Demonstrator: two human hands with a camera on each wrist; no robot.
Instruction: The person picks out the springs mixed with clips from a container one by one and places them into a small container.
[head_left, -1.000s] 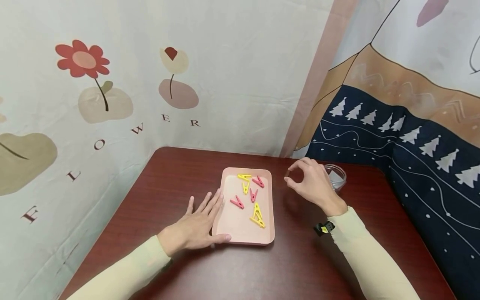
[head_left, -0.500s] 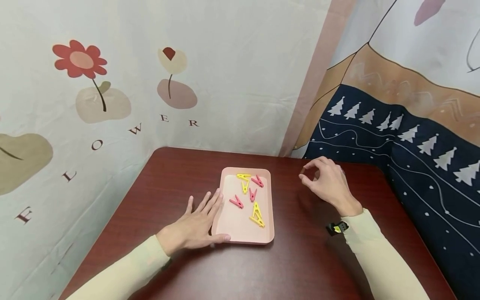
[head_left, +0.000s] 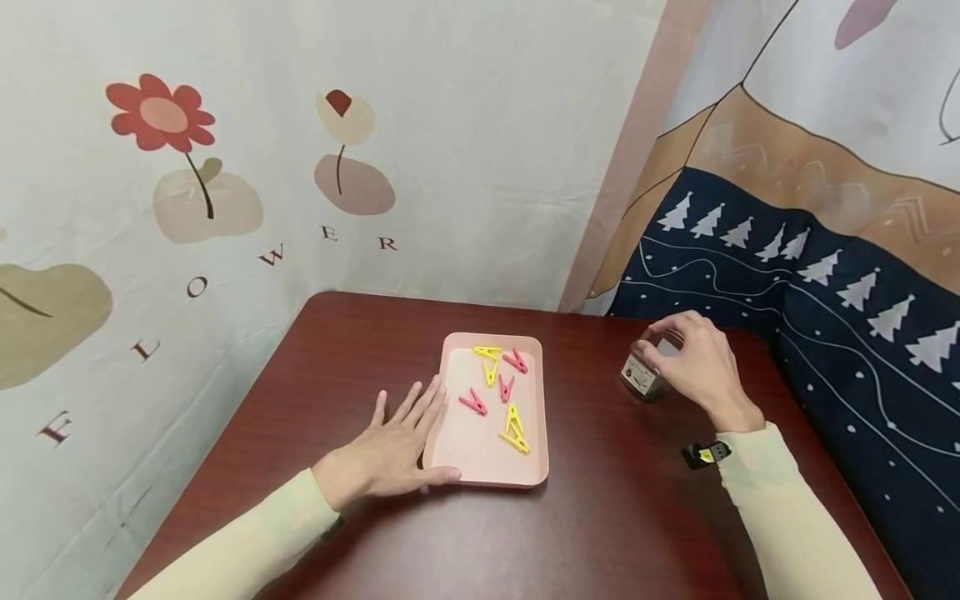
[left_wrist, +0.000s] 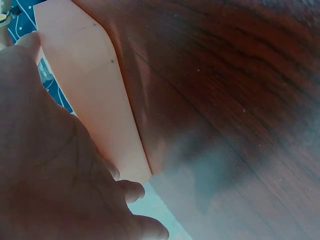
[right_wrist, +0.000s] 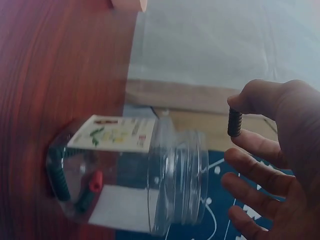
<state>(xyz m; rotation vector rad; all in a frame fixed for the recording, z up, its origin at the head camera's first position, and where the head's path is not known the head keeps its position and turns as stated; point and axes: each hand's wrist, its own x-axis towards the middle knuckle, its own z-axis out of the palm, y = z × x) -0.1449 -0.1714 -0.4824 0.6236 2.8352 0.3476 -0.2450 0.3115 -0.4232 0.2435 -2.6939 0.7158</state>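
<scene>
My left hand (head_left: pixel 390 454) lies with spread fingers against the left side of the pink tray (head_left: pixel 467 454), the thumb at its near corner. Inside the tray are several small clothespins, some yellow (head_left: pixel 514 432), some pink (head_left: pixel 474 403). The right hand (head_left: pixel 701 367) is above a clear jar (head_left: pixel 640 377) with a paper label. Between thumb and index finger it pinches a small dark ribbed cylinder (right_wrist: pixel 235 123), held just outside the jar mouth in the right wrist view; the other fingers are loosely bent. Green ribbed pieces (right_wrist: pixel 59 175) and a red-tipped one (right_wrist: pixel 96 181) lie in the jar.
The dark red wooden table (head_left: pixel 375 350) has its back edge against a white curtain (head_left: pixel 487 167) with printed flowers. A navy cloth with white trees (head_left: pixel 705 242) hangs close behind the jar, on the right.
The right hand has moved right, away from the tray, carrying the pinched cylinder over the jar. The jar's label side shows now. The left hand, tray and clothespins have stayed put.
</scene>
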